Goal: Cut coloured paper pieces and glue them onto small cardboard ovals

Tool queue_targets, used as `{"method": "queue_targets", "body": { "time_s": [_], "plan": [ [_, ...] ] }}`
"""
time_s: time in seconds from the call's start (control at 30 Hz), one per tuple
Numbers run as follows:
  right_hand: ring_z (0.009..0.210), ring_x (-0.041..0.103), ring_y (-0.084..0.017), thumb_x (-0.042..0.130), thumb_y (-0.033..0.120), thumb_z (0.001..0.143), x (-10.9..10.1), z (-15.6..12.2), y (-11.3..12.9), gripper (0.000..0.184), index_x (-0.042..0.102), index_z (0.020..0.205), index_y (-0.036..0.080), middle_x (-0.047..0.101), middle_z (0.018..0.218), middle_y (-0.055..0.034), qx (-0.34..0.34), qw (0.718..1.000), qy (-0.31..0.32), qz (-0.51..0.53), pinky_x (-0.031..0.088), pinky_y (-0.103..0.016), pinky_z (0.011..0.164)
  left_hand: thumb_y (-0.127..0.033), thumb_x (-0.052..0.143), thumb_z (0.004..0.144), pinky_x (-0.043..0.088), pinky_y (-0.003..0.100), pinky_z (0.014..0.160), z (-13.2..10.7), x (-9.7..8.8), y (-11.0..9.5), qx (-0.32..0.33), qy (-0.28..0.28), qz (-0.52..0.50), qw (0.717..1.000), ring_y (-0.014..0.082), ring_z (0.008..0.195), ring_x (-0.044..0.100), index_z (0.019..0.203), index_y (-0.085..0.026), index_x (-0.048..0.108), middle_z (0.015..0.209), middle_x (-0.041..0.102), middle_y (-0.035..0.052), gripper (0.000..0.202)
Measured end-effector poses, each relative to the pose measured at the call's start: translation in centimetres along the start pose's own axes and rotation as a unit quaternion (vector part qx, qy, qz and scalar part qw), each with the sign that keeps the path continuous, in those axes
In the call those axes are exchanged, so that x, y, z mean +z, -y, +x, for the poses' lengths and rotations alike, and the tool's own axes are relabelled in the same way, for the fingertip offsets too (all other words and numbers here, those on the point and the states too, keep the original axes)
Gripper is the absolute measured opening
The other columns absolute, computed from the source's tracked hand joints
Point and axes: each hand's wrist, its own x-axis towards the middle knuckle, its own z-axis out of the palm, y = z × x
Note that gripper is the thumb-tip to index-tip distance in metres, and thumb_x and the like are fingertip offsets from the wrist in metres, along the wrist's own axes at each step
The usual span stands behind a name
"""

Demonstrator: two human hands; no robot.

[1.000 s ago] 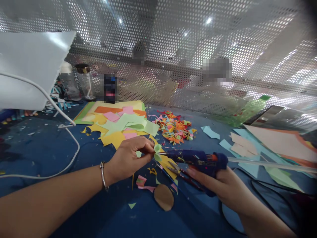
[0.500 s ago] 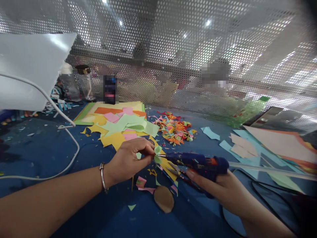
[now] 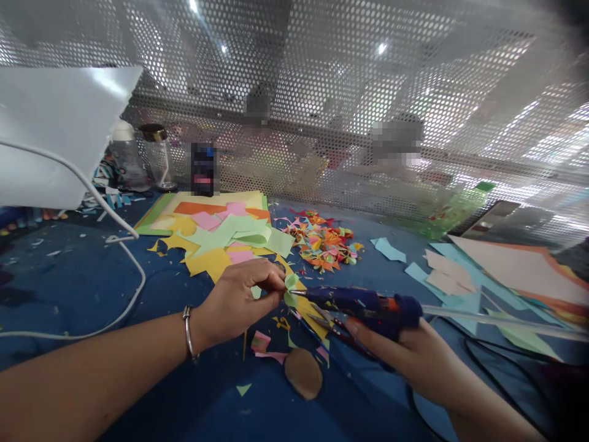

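Between the thumb and fingertips of my left hand (image 3: 248,291) is a small light green paper piece (image 3: 291,283), curled like petals. My right hand (image 3: 405,350) wraps round the handle of a blue glue gun (image 3: 354,302), whose metal nozzle points left and meets the green paper. A clear glue stick (image 3: 497,319) sticks out of the gun's back end. Below the gun lie scissors (image 3: 329,319), partly hidden by it, and a thin blue stick (image 3: 313,334). A round brown disc (image 3: 304,373) rests on the table in front of me.
Behind my left hand are stacked coloured paper sheets (image 3: 216,233). A heap of small coloured paper pieces (image 3: 324,239) lies beyond the gun. More sheets (image 3: 515,264) are at right. A white cable (image 3: 138,270) loops at left; a black cable (image 3: 483,362) runs at right. A perforated screen (image 3: 299,92) stands behind.
The view has shifted very slightly. Both hands keep their hold, and the nozzle stays at the green paper.
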Motion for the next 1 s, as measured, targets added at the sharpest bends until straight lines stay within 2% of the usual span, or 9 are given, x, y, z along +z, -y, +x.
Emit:
{"method": "queue_targets", "body": {
  "time_s": [0.13, 0.3, 0.43, 0.57, 0.73, 0.87, 1.0],
  "plan": [
    [0.074, 0.066, -0.025, 0.068, 0.048, 0.076, 0.04, -0.14, 0.08, 0.025, 0.073, 0.071, 0.024, 0.062, 0.055, -0.0014, 0.024, 1.000, -0.011, -0.009, 0.056, -0.030, 0.060, -0.006, 0.062, 0.076, 0.052, 0.024, 0.071, -0.03, -0.04, 0.01, 0.001, 0.000, -0.001, 1.000, 0.0116, 0.076, 0.066, 0.072, -0.017, 0.063, 0.078, 0.070, 0.0022, 0.013],
    [0.080, 0.067, -0.025, 0.065, 0.048, 0.075, 0.05, -0.08, 0.43, 0.030, 0.067, 0.058, 0.023, 0.061, 0.055, -0.0014, 0.030, 0.999, -0.026, -0.029, 0.058, -0.031, 0.074, -0.005, 0.063, 0.077, 0.051, 0.022, 0.072, 0.01, 0.01, 0.01, 0.008, -0.003, -0.001, 1.000, 0.0104, 0.076, 0.067, 0.072, -0.017, 0.064, 0.078, 0.071, 0.0022, 0.012],
    [0.081, 0.068, -0.025, 0.064, 0.049, 0.076, 0.10, -0.03, 0.41, 0.033, 0.065, 0.057, 0.023, 0.064, 0.058, -0.0017, 0.013, 0.999, -0.022, -0.021, 0.058, -0.032, 0.079, -0.005, 0.064, 0.077, 0.051, 0.021, 0.072, 0.04, 0.04, -0.04, 0.012, -0.002, -0.002, 1.000, 0.0105, 0.076, 0.067, 0.071, -0.016, 0.064, 0.078, 0.071, 0.0032, 0.012],
    [0.080, 0.068, -0.025, 0.065, 0.050, 0.077, 0.20, -0.03, 0.16, 0.031, 0.070, 0.063, 0.022, 0.067, 0.063, -0.0025, 0.009, 0.999, -0.027, -0.015, 0.058, -0.032, 0.078, -0.004, 0.064, 0.076, 0.051, 0.022, 0.072, 0.06, -0.02, -0.09, 0.015, -0.002, 0.002, 1.000, 0.0108, 0.076, 0.067, 0.071, -0.015, 0.064, 0.078, 0.071, 0.0039, 0.012],
    [0.072, 0.068, -0.021, 0.066, 0.048, 0.078, 0.18, 0.04, 0.06, 0.028, 0.076, 0.077, 0.022, 0.073, 0.071, -0.0023, -0.007, 1.000, -0.022, 0.008, 0.059, -0.028, 0.068, -0.003, 0.063, 0.075, 0.051, 0.023, 0.070, 0.09, -0.05, 0.00, 0.017, -0.001, 0.004, 1.000, 0.0110, 0.074, 0.066, 0.071, -0.016, 0.064, 0.078, 0.071, 0.0037, 0.013],
    [0.066, 0.065, -0.019, 0.067, 0.047, 0.079, 0.06, 0.02, 0.05, 0.028, 0.075, 0.073, 0.021, 0.072, 0.069, -0.0023, -0.011, 1.000, -0.011, 0.000, 0.057, -0.027, 0.063, -0.004, 0.063, 0.075, 0.051, 0.023, 0.069, 0.02, -0.03, 0.07, 0.015, -0.001, 0.000, 1.000, 0.0112, 0.073, 0.065, 0.071, -0.016, 0.064, 0.077, 0.071, 0.0034, 0.013],
    [0.066, 0.064, -0.020, 0.068, 0.047, 0.077, -0.09, -0.02, 0.24, 0.027, 0.073, 0.069, 0.021, 0.070, 0.066, -0.0022, 0.012, 1.000, -0.010, 0.013, 0.057, -0.029, 0.062, -0.005, 0.062, 0.074, 0.051, 0.022, 0.065, 0.00, 0.02, 0.01, 0.001, 0.023, -0.014, 1.000, 0.0108, 0.071, 0.064, 0.071, -0.016, 0.063, 0.076, 0.069, 0.0029, 0.012]
  ]
}}
